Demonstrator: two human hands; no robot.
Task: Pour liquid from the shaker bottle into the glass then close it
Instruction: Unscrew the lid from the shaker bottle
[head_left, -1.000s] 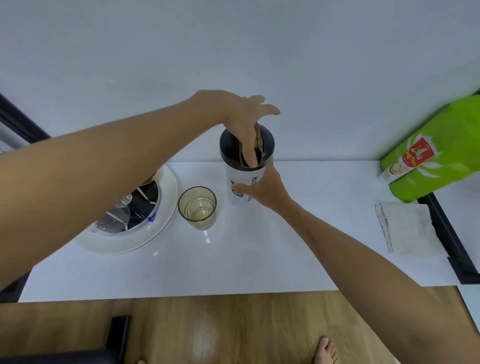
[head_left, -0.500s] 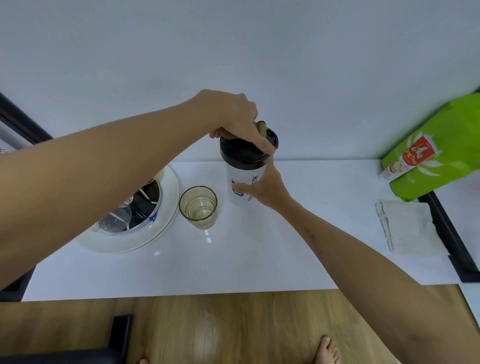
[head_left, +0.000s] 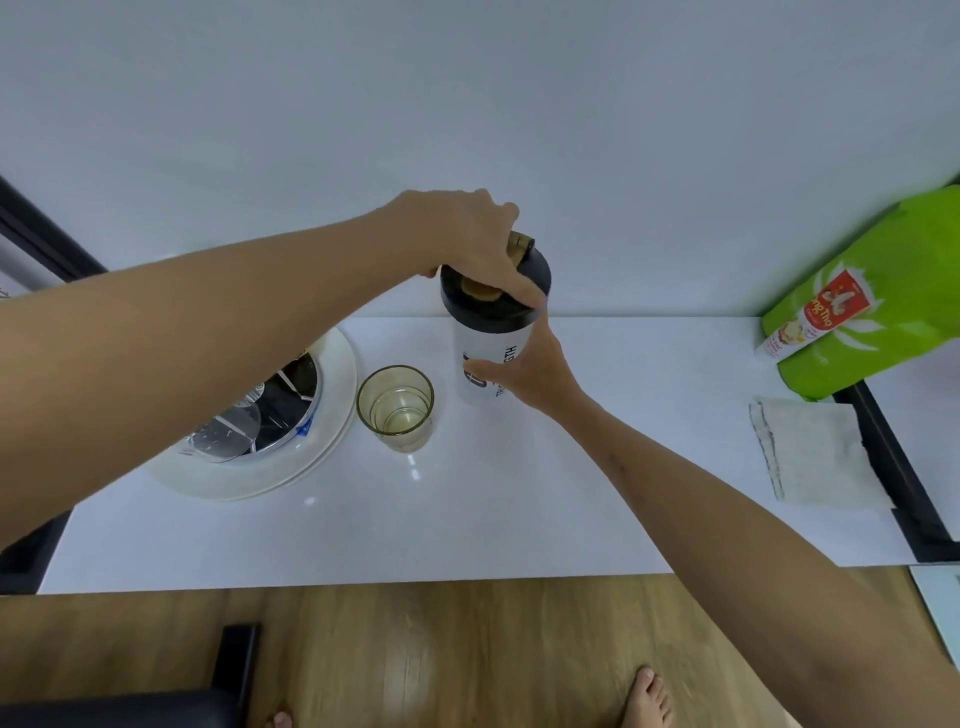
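A white shaker bottle (head_left: 480, 358) with a black lid (head_left: 491, 312) stands upright on the white table (head_left: 467, 509). My right hand (head_left: 530, 371) grips the bottle's body from the right. My left hand (head_left: 467, 239) lies over the lid, fingers pressing on the tan flip cap (head_left: 480, 288). Just left of the bottle stands a tinted glass (head_left: 396, 406) holding a little clear liquid.
A stack of white plates (head_left: 291, 457) with a shiny metal piece on top sits at the left. A green bag (head_left: 878, 306) leans at the far right, with a folded white cloth (head_left: 815, 449) in front of it. Wooden floor lies below the table's front edge.
My left hand has curled down over the lid, and the tan cap has gone from raised to pressed flat under the fingers. The bottle and right hand have stayed put.
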